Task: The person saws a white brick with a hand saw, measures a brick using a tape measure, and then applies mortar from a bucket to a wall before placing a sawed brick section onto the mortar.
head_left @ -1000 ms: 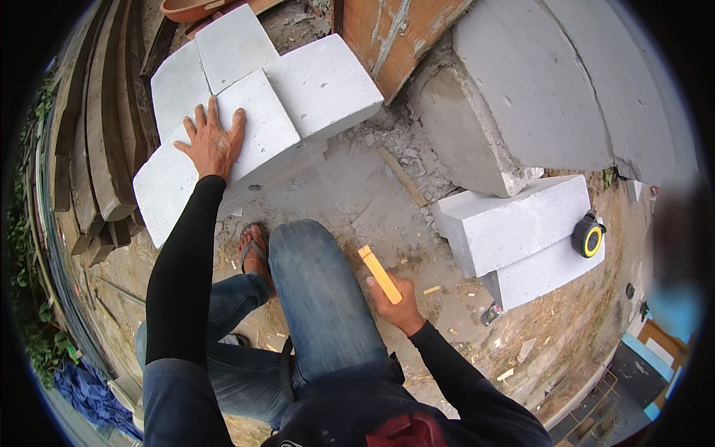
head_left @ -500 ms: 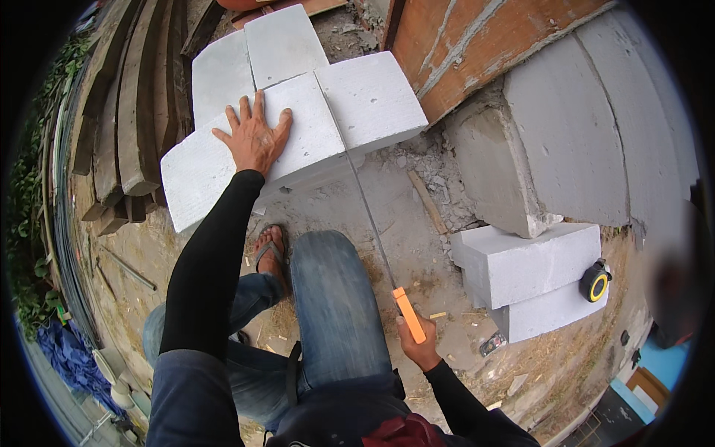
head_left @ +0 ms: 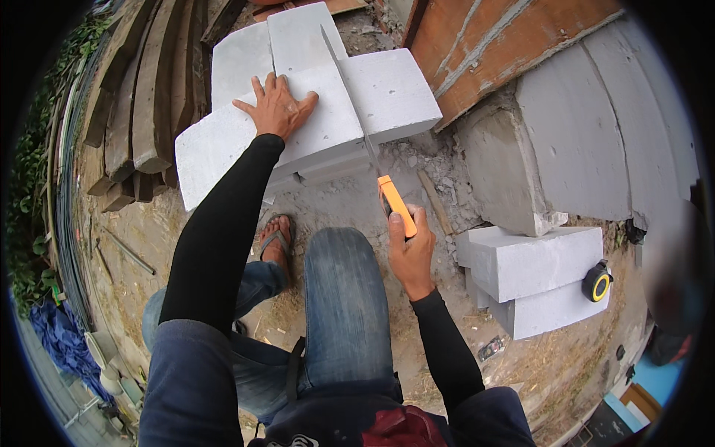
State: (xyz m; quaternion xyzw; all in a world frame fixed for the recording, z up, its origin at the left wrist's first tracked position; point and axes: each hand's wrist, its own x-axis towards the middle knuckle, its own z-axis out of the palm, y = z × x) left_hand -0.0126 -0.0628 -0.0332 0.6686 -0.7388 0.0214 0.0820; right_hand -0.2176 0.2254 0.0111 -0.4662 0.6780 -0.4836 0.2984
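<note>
My left hand presses flat, fingers spread, on top of a white lightweight concrete block. Wrapped round the orange handle of a hand saw is my right hand. The saw's long blade runs away from me along the right end of that block, its tip reaching over the far block. Right of the blade lies another white block, with a narrow line between it and the block under my left hand. More blocks show beneath them.
Old timber beams are stacked at the left. To the right stand a brown board and grey concrete slabs. Nearer, a yellow-black tape measure rests against stacked white blocks. Rubble and a wood strip lie on the ground.
My right hand has pushed the saw forward, away from me, so the handle is now close to the block and the blade extends past it. My left hand stays on the block.
</note>
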